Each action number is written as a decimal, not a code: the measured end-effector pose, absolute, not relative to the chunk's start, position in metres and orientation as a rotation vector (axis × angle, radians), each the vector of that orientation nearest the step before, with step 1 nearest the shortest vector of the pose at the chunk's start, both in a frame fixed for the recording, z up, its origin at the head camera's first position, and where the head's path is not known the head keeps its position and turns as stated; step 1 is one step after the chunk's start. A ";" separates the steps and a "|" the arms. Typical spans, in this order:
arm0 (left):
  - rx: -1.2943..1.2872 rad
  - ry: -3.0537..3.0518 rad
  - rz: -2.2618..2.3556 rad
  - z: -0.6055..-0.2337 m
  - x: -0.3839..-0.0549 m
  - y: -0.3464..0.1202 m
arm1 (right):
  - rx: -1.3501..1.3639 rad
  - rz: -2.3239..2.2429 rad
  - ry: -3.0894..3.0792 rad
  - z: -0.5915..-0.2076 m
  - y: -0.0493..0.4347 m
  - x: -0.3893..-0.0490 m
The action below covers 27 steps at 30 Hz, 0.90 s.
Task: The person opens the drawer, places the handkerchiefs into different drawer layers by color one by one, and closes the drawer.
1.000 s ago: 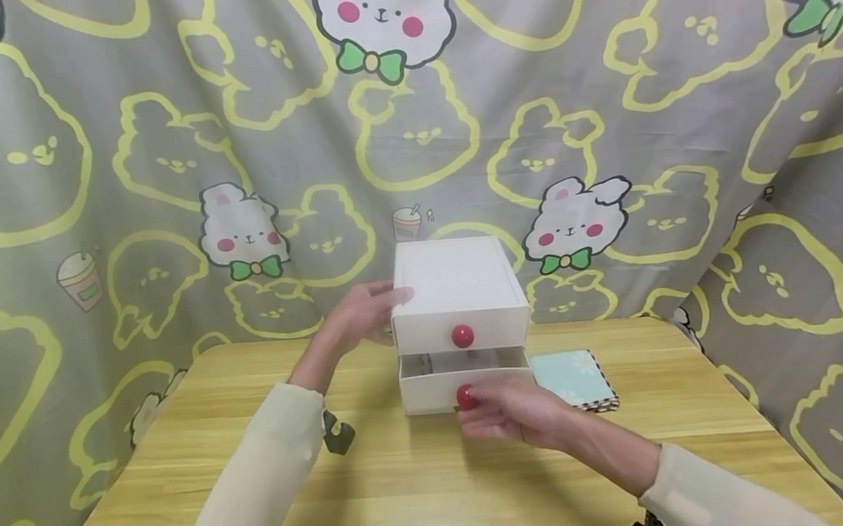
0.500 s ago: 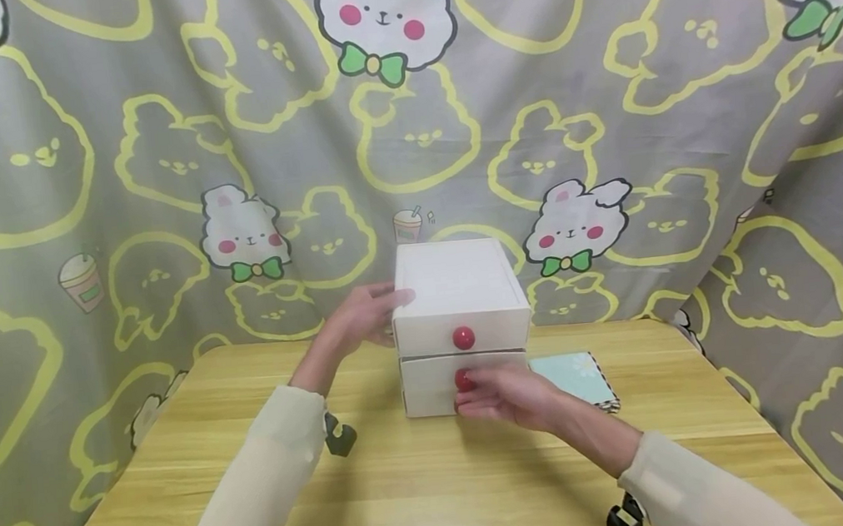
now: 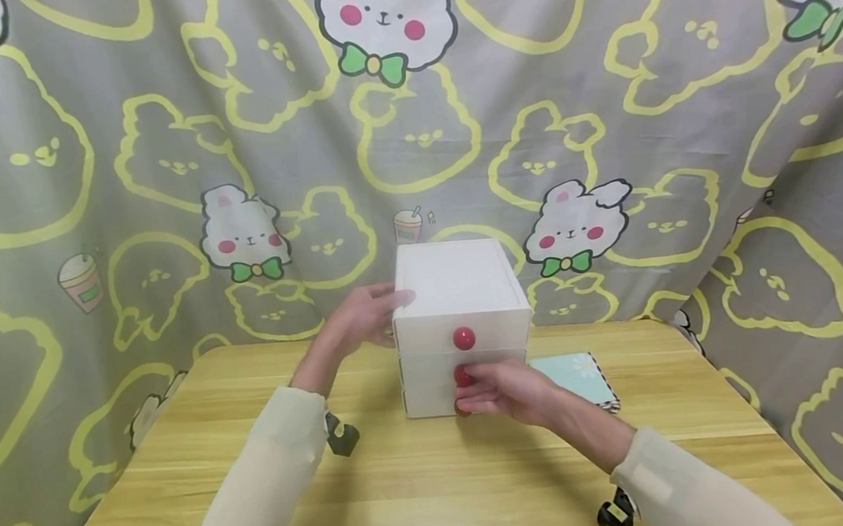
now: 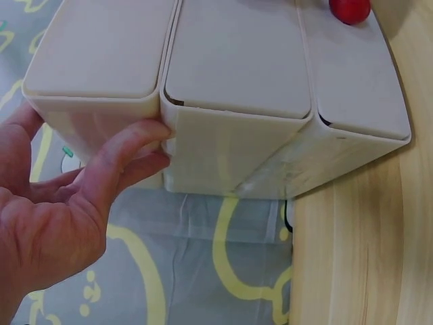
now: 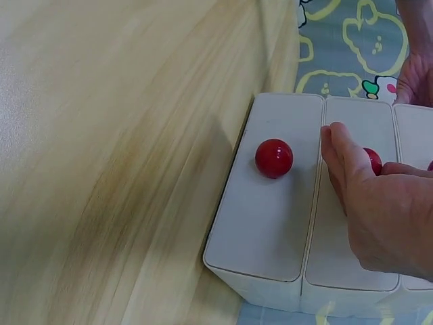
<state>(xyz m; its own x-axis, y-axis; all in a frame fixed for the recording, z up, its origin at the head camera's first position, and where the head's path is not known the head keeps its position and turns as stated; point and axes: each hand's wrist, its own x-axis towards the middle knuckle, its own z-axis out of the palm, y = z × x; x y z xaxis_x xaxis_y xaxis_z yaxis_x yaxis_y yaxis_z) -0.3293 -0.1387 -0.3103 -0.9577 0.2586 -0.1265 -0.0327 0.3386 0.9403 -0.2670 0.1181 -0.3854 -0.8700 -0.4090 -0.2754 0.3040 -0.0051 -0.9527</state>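
Observation:
A white three-drawer box (image 3: 456,277) stands on the wooden table, with its drawer fronts towards me. In the head view, the upper red knob (image 3: 463,339) is in plain sight. My right hand (image 3: 511,393) has its fingers around the middle red knob (image 5: 373,161), with that drawer pushed in. The bottom red knob (image 5: 274,158) shows below those fingers in the right wrist view. At the box's upper left edge, my left hand (image 4: 74,196) holds on: one finger reaches over the top and others touch the side wall. All three drawer fronts sit nearly flush.
A folded light-blue cloth (image 3: 573,379) with flowers and a checked edge lies right of the box. Behind the table (image 3: 382,500) hangs a grey curtain (image 3: 290,141) with yellow outlines and rabbits. Black wrist cameras hang below both sleeves.
The middle drawer, pulled out a second ago, has slid in until its front lines up with the others. My right hand moved forward with it; the left hand stayed put.

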 end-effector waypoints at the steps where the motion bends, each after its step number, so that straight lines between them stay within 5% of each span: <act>1: 0.201 2.349 1.663 -0.310 -0.329 -0.138 | -0.108 -1.924 1.792 -0.386 0.118 -0.267; 27: 0.208 2.342 1.691 -0.312 -0.328 -0.139 | -0.147 -1.757 1.848 -0.422 0.138 -0.260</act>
<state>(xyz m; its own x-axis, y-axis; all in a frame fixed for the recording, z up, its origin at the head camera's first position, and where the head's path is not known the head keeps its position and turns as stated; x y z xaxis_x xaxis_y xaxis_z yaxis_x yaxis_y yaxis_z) -0.3281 -0.1386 -0.3119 -0.9598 0.2564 -0.1140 -0.0275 0.3184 0.9476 -0.2602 0.1376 -0.4219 -0.8263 -0.4575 -0.3287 0.3051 0.1270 -0.9438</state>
